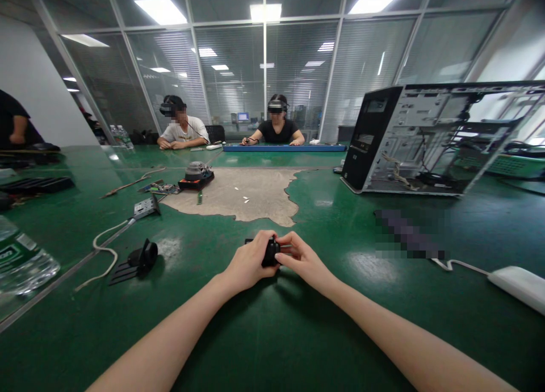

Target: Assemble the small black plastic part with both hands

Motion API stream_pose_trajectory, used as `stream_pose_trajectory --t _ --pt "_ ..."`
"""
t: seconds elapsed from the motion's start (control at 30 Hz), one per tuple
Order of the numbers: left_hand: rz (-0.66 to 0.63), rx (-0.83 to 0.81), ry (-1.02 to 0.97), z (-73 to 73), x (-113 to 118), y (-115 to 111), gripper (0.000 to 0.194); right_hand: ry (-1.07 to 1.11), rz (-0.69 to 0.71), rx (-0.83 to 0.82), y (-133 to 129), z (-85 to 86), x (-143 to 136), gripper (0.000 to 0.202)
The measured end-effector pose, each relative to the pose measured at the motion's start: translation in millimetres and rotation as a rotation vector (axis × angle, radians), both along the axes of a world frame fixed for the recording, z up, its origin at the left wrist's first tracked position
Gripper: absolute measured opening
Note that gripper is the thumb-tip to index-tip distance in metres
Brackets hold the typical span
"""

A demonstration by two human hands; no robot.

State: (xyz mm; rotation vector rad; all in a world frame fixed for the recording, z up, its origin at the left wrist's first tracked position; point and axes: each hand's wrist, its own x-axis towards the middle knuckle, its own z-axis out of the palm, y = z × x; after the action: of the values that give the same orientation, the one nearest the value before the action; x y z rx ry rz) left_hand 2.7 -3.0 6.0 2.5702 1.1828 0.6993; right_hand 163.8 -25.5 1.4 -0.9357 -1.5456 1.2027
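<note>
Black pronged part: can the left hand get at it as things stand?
Probably yes, once free: the left hand holds a small black object, but nothing visible stands between that hand and the black pronged part.

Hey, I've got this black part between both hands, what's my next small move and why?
I'd perhaps lift the left hand slightly while the right hand steadies the black part: the left hand covers much of it and the right hand is at its side, so this might show more of it without letting go.
</note>
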Motion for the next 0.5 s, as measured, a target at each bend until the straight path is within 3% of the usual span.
stream_pose_trajectory --t 0.27,0.5 --pt "0.013 -0.002 0.012 -0.3 0.6 -0.2 0.055 -0.035 -0.078 0.021 0.8 1.8 -1.3 0.019" --pt "0.012 -0.015 0.017 1.1 0.7 -0.2 0.054 -0.068 -0.286 -0.034 1.9 5.9 10.7 0.025"
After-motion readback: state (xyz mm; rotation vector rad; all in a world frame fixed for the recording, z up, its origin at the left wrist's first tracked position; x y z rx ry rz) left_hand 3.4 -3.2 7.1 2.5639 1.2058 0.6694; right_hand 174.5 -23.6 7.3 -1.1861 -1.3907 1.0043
